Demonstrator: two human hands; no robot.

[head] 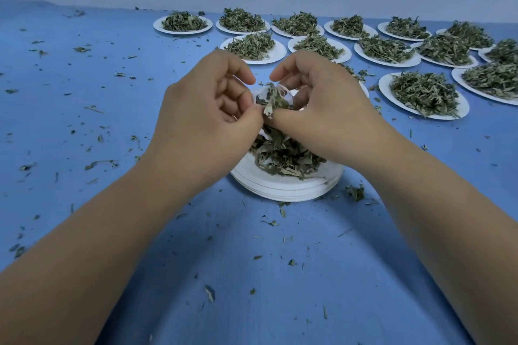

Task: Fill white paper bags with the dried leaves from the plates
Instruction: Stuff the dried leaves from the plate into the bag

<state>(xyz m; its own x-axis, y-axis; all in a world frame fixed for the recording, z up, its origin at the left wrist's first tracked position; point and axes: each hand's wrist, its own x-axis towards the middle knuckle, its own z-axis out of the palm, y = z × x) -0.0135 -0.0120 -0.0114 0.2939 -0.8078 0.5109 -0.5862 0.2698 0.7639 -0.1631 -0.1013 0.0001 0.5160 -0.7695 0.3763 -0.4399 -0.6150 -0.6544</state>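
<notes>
A stack of white paper plates point(288, 189) stands in the middle of the blue table, with a heap of dried leaves point(283, 155) on top. Above it, both hands hold a small white paper bag point(262, 96) stuffed with leaves; most of the bag is hidden between the fingers. My left hand point(207, 117) pinches the bag's near edge with thumb and curled fingers. My right hand point(322, 109) grips the bag's right side, its thumb against a leaf sticking out at the opening.
Several white plates heaped with dried leaves point(253, 45) stand in rows at the back and right, the nearest point(423, 95) just right of my right hand. Leaf crumbs lie scattered over the blue table point(112, 109). A pale wall rises behind.
</notes>
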